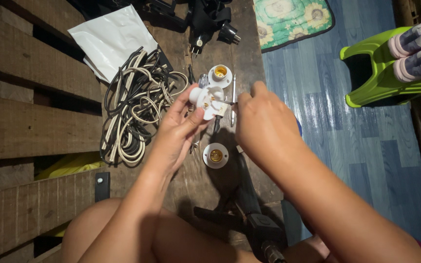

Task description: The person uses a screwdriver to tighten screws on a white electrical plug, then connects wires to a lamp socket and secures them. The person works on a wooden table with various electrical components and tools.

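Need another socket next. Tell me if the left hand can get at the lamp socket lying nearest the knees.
Probably not as is: the left hand is full, holding a white socket. The lamp socket itself lies uncovered just beside that wrist.

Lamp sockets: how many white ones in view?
3: one lamp socket held in left hand, one lamp socket on table above hands, one lamp socket on table below hands. More could hide under the cable coil.

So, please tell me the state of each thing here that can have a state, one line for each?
Left hand: closed around the white lamp socket, held up above the bench.
Right hand: pinching a thin metal tool, tip at the socket.
Upper socket: lying on the wooden bench, opening up, empty.
Lower socket: the same, empty.
Cables: coiled, loose.
Black plugs: unplugged.
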